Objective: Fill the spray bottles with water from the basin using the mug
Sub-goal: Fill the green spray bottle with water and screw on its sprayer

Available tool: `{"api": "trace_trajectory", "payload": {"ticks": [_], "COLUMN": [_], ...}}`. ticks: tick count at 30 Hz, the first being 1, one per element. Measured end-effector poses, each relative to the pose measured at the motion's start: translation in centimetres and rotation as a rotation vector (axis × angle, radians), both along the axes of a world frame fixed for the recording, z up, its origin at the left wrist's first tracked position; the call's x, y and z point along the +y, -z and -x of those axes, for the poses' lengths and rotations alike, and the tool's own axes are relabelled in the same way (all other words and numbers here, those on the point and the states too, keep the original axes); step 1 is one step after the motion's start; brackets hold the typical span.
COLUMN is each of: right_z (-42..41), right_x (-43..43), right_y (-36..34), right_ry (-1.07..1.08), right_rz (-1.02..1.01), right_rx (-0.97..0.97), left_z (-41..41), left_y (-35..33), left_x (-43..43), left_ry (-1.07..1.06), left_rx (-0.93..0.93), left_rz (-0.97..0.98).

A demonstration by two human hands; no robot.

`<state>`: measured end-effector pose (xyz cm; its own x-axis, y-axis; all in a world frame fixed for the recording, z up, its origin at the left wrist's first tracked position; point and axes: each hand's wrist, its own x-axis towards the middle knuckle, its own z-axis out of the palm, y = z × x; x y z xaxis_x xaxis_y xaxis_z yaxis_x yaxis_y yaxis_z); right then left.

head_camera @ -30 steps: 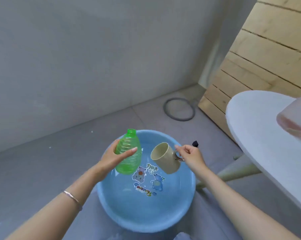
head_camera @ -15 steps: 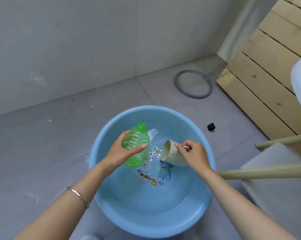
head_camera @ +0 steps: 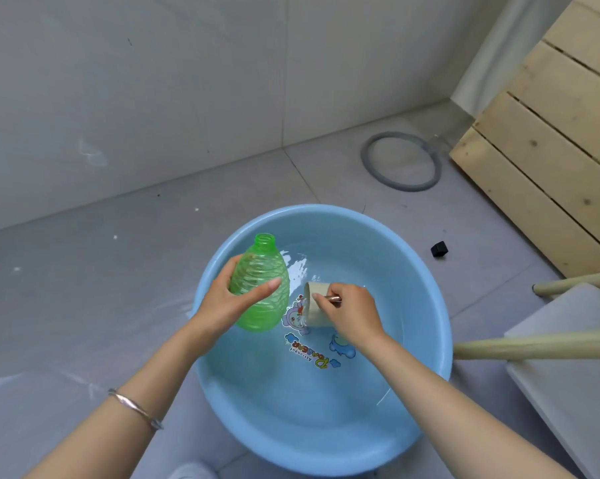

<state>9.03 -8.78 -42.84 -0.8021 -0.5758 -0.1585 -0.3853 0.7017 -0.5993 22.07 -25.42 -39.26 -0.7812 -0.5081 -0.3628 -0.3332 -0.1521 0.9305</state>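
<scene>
Two hands over blue basin point(head_camera: 426, 292) on grey floor: left hand point(head_camera: 227, 305) wrapped round green bottle point(head_camera: 260, 288), neck up, no cap, above water; right hand point(head_camera: 352, 312) clamped on beige mug point(head_camera: 314, 305) by handle, mug tipped sideways w/ mouth dipping into water.

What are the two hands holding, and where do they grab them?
The left hand holds the green bottle around its ribbed middle. The right hand holds the beige mug by its handle, dipped in the basin.
</scene>
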Motion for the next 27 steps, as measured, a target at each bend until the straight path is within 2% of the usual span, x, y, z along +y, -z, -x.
{"api": "trace_trajectory", "payload": {"ticks": [3, 7, 11, 16, 21, 27], "right_z": [-0.1, 0.4, 0.3, 0.6, 0.6, 1.0], "right_x": [-0.2, 0.9, 3.0, 5.4, 7.1, 8.3], "right_y": [0.2, -0.4, -1.2, -3.7, -6.7, -8.7], "right_ry": [0.044, 0.330, 0.476, 0.515, 0.486, 0.461], "right_rz": [0.115, 0.374, 0.562, 0.710, 0.835, 0.820], "right_rx": [-0.098, -0.403, -0.566, -0.605, -0.616, -0.522], "left_z": [-0.2, -0.3, -0.4, -0.2, 0.1, 0.7], "left_y": [-0.3, 0.0, 0.0, 0.6, 1.6, 2.9], "left_x": [-0.3, -0.6, -0.6, 0.0, 1.1, 1.9], "left_ry": [-0.012, -0.049, -0.068, -0.058, 0.055, 0.215], "left_rx": [0.023, 0.049, 0.096, 0.095, 0.036, -0.041], "left_rz": [-0.024, -0.041, -0.043, -0.008, 0.050, 0.238]}}
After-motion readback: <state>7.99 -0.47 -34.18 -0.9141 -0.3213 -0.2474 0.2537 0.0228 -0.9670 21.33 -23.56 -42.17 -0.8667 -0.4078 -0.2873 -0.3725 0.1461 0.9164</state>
